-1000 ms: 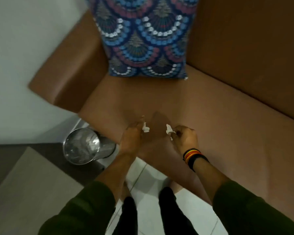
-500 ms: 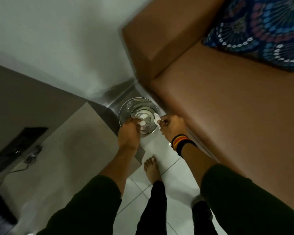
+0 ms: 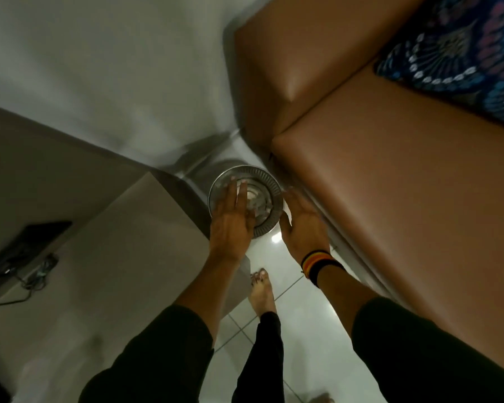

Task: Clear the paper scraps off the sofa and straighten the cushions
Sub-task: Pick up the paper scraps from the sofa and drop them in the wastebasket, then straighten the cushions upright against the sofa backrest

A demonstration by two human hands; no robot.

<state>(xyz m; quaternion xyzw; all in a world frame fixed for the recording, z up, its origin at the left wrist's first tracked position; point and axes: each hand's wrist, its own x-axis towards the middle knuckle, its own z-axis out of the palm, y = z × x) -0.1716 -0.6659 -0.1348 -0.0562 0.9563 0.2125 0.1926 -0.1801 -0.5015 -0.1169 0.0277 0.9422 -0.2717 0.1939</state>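
Both hands have let go of the white scraps pinched half a second ago; no scrap is visible in either now. Nearest, a bare foot [image 3: 262,295] stands on pale floor tile. Left hand [image 3: 232,219] hovers flat, fingers spread, over the round shiny metal bin [image 3: 266,181]. Right hand [image 3: 303,225], also spread and empty, sits beside the rim. Beyond, the brown leather sofa [image 3: 390,184] carries a blue patterned cushion [image 3: 460,53].

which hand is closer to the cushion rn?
Right. Right hand is by the bin's sofa-side rim, nearer the patterned cushion; left hand is over the bin's far side.
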